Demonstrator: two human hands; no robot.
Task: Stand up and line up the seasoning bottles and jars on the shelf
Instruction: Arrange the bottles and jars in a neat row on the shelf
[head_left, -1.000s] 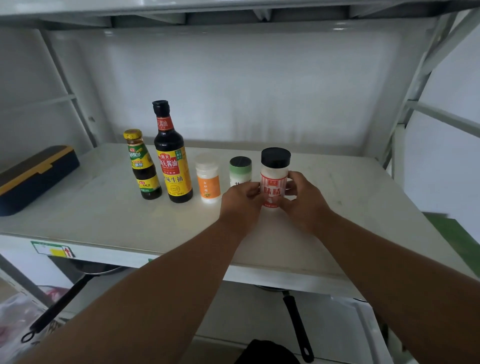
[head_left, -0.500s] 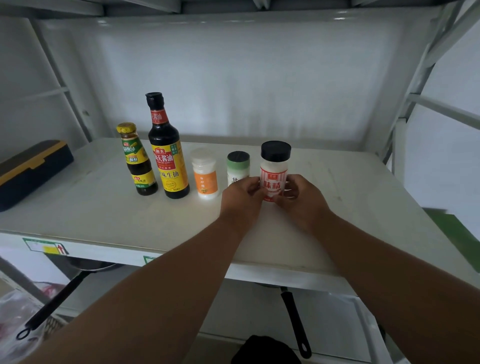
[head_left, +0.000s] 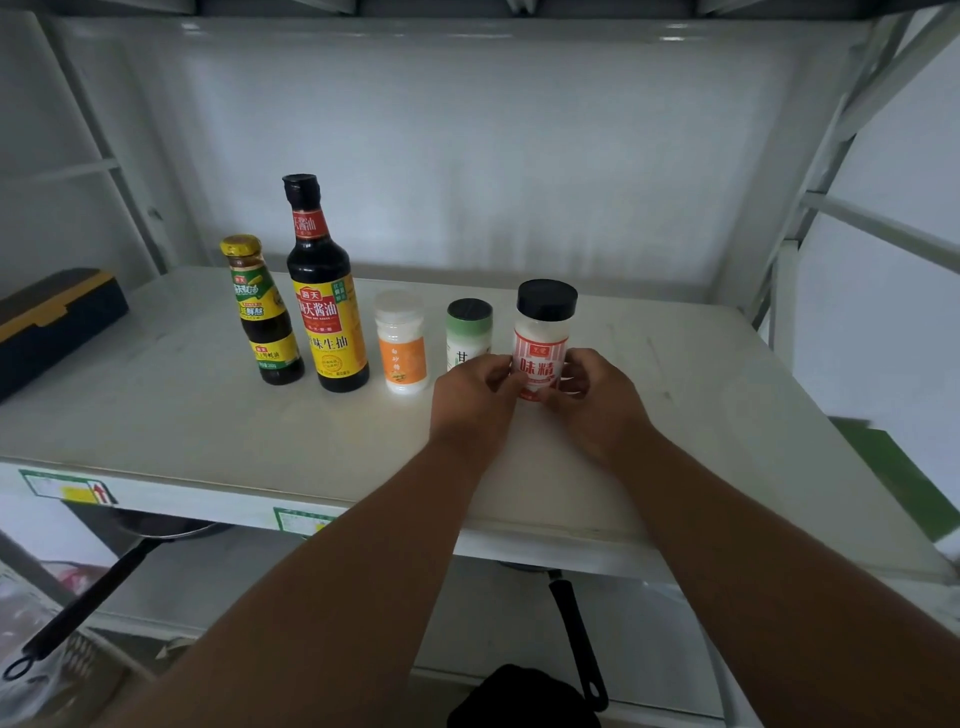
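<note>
Five containers stand in a row across the shelf: small bottle, tall bottle, orange jar, green jar, red jar, with narrow gaps between. A dark box blocks the left edge. The front strip and the right end lie open.

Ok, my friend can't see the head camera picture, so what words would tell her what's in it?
Two hands, left hand and right hand, hold an upright red-labelled jar on a white shelf. It ends a row: small yellow-capped bottle, tall soy sauce bottle, orange-labelled jar, green-labelled jar.
</note>
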